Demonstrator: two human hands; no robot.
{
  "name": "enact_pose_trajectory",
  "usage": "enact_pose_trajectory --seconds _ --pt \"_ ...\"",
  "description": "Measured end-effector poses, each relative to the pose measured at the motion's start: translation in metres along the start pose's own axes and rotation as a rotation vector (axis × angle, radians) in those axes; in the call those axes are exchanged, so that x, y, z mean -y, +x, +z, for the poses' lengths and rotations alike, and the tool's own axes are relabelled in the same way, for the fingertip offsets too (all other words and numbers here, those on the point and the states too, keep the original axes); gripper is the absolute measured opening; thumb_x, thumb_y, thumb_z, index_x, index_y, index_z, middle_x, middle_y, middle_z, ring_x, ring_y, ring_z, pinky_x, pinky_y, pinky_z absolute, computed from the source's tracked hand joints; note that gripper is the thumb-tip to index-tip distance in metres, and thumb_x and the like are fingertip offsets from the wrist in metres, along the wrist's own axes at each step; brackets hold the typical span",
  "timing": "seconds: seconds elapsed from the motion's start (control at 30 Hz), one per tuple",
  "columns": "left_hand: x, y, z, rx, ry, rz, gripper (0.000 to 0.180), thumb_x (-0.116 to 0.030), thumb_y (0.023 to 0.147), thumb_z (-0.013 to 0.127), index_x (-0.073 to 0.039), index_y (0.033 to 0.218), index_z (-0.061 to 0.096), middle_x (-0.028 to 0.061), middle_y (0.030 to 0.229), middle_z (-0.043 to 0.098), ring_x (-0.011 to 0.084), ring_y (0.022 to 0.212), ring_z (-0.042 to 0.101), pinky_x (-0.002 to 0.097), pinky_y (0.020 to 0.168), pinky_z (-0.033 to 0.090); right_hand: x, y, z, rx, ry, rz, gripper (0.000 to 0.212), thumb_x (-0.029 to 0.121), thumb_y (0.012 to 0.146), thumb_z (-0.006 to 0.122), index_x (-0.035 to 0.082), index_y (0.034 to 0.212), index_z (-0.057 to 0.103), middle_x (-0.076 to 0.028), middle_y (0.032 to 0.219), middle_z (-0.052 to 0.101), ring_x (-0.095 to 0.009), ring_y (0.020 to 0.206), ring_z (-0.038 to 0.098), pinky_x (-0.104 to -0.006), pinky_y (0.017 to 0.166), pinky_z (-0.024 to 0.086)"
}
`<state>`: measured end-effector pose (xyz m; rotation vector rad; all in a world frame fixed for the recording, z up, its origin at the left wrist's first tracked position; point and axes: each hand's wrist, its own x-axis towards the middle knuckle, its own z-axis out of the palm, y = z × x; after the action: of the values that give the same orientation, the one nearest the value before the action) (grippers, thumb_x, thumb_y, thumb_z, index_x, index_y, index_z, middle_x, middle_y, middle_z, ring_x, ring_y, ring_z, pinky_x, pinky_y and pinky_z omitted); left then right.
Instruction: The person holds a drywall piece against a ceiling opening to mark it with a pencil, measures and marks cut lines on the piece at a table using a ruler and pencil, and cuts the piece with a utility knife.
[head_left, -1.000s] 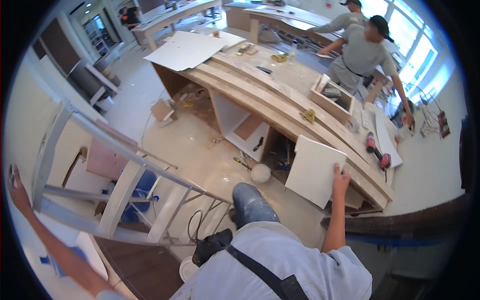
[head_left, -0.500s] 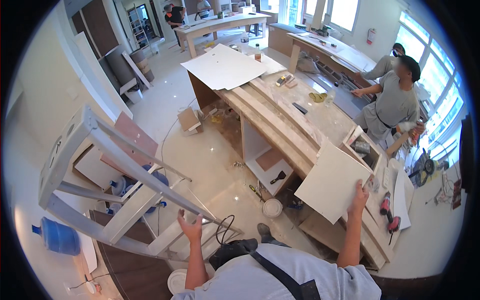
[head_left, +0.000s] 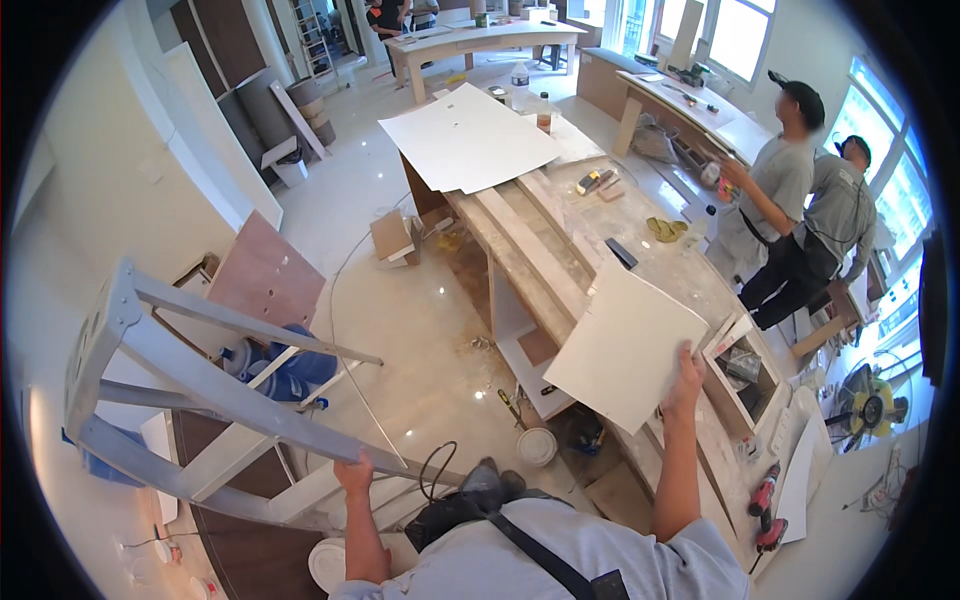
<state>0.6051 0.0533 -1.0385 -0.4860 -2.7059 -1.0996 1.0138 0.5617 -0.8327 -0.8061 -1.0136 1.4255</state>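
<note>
My right hand (head_left: 684, 382) grips the right edge of a white rectangular board (head_left: 628, 345), which is tilted above the workbench (head_left: 650, 232). At lower left, my left hand (head_left: 353, 474) is closed on the side rail of a grey stepladder (head_left: 262, 412) that leans across the left side. The board hides part of the bench's near edge. A red and black cordless drill (head_left: 767, 508) lies on the bench to the right of my right forearm.
Another white sheet (head_left: 470, 138) covers the bench's far end. Blue water jugs (head_left: 290, 370) stand behind the ladder. A white bucket (head_left: 537, 447) is on the floor near my feet. Two people (head_left: 785, 170) stand right of the bench; a fan (head_left: 868, 408) is at far right.
My left hand, open beside the ladder before, has closed on its rail. The white board has shifted left with my right hand. The two people at right have moved and turned.
</note>
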Motion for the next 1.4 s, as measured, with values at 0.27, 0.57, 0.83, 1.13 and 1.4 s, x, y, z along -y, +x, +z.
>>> enact_pose_trajectory --seconds 0.27,0.57,0.83,1.13,1.4 --pt "0.031 -0.031 -0.039 -0.03 -0.172 -0.178 0.026 -0.016 0.087 0.074 0.004 0.104 0.073 0.0224 0.102 0.076 0.0394 0.097 0.074 0.0465 0.088 0.057 -0.024 0.042 0.014 -0.028 0.051 0.056 0.04 0.031 0.103 0.068 -0.004 0.122 0.064 -0.012 0.113 0.073 -0.019 0.095 0.072 -0.0303 0.082 0.058" --pt "0.051 -0.031 -0.028 0.034 0.005 -0.121 0.028 -0.015 0.089 0.075 0.006 0.107 0.072 0.0228 0.104 0.075 0.0399 0.099 0.073 0.0458 0.09 0.056 -0.071 0.127 0.19 0.124 0.129 0.16 0.039 0.031 0.103 0.067 -0.001 0.125 0.064 -0.011 0.113 0.073 -0.019 0.096 0.071 -0.0313 0.083 0.058" --pt "0.047 -0.008 0.037 0.105 -0.181 -0.731 0.05 -0.034 0.101 0.067 0.002 0.135 0.06 0.022 0.132 0.065 0.0353 0.117 0.064 0.047 0.103 0.046 -0.161 0.18 0.513 0.384 0.188 0.092 0.038 0.033 0.103 0.067 -0.001 0.119 0.069 -0.006 0.103 0.074 -0.012 0.088 0.067 -0.0275 0.078 0.054" --pt "0.007 0.298 0.165 0.211 -0.557 -0.855 0.054 -0.038 0.102 0.063 0.001 0.139 0.057 0.0211 0.135 0.064 0.035 0.119 0.063 0.0467 0.104 0.045 -0.29 0.205 0.819 0.854 -0.013 0.058 0.04 0.032 0.104 0.067 -0.004 0.118 0.069 -0.002 0.099 0.073 -0.008 0.09 0.062 -0.027 0.079 0.052" --pt "-0.004 0.504 0.195 0.222 -0.794 -0.821 0.057 -0.042 0.103 0.06 0.0 0.141 0.055 0.0204 0.137 0.062 0.0348 0.121 0.062 0.0464 0.105 0.044 -0.4 0.261 0.921 0.761 0.125 0.388 0.032 0.028 0.106 0.064 -0.002 0.118 0.071 -0.002 0.099 0.072 -0.007 0.084 0.063 -0.0253 0.073 0.053"
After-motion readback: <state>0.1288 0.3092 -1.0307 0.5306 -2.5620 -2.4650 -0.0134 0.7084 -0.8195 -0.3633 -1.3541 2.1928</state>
